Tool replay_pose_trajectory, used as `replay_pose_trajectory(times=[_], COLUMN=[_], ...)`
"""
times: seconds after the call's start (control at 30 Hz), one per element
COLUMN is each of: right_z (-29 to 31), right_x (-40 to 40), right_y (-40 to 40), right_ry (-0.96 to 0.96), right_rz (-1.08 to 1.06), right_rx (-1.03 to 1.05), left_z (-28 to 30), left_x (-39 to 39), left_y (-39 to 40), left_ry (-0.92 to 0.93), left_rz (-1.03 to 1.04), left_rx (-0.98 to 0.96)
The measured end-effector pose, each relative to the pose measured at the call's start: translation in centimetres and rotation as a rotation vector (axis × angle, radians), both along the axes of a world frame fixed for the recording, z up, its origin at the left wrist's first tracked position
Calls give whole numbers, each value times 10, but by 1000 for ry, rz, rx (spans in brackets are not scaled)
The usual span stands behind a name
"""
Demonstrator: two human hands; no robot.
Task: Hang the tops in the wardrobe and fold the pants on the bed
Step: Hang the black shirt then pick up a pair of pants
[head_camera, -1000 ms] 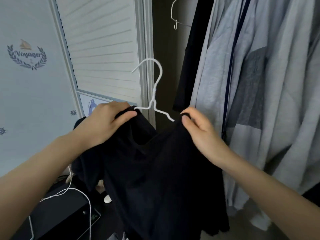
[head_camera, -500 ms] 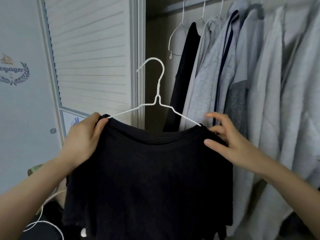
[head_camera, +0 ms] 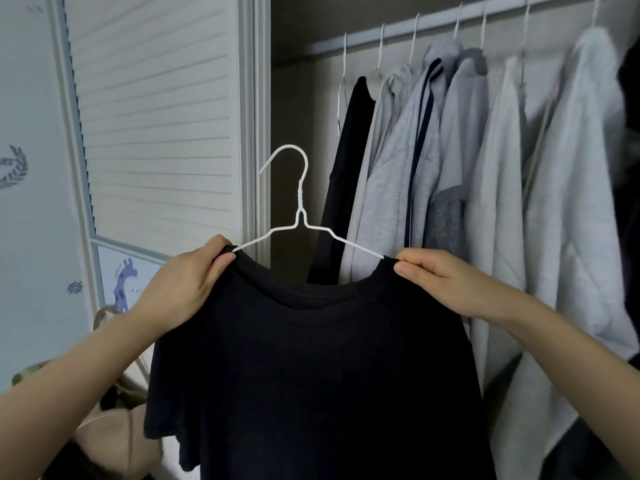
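A black T-shirt point(head_camera: 311, 368) hangs on a white wire hanger point(head_camera: 300, 216) that I hold up in front of the open wardrobe. My left hand point(head_camera: 180, 289) grips the shirt's left shoulder over the hanger arm. My right hand point(head_camera: 440, 282) pinches the right shoulder at the other hanger arm. The hanger's hook stands free in the air, below and left of the wardrobe rail point(head_camera: 433, 29).
Several grey and white tops point(head_camera: 502, 188) and a black garment point(head_camera: 349, 174) hang on the rail to the right. A white louvred wardrobe door point(head_camera: 156, 116) stands to the left. A beige bag point(head_camera: 114, 434) sits low at the left.
The shirt and hanger have risen and the view has tilted up, showing the rail. My right hand went from open fingers to a pinch on the right shoulder.
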State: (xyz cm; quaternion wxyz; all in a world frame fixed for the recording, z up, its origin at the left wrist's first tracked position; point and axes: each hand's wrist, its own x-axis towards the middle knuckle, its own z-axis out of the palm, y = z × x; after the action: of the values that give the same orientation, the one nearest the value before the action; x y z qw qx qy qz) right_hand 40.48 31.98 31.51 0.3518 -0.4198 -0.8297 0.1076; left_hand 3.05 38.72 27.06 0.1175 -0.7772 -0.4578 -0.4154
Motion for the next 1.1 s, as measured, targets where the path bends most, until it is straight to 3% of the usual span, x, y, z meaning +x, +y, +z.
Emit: replay_pose_trajectory(times=[0.1, 0.27, 0.4, 0.67, 0.87, 1.1], right_z=[8, 29, 71, 130, 153, 153], right_x=[13, 28, 24, -18, -70, -128], right_y=[-10, -39, -65, -74, -45, 15], right_ry=[283, 754, 999, 1084, 1068, 853], right_rz=[-33, 116, 321, 151, 90, -200], right_rx=[-101, -400, -400, -274, -139, 130], left_z=[6, 24, 44, 68, 89, 109], left_x=[-7, 3, 27, 73, 93, 124], left_y=[17, 34, 40, 53, 44, 10], left_ry=[-102, -221, -265, -60, -142, -191], left_rz=[-45, -98, -116, -266, -626, -859], left_rx=[-47, -23, 28, -91, -447, -629])
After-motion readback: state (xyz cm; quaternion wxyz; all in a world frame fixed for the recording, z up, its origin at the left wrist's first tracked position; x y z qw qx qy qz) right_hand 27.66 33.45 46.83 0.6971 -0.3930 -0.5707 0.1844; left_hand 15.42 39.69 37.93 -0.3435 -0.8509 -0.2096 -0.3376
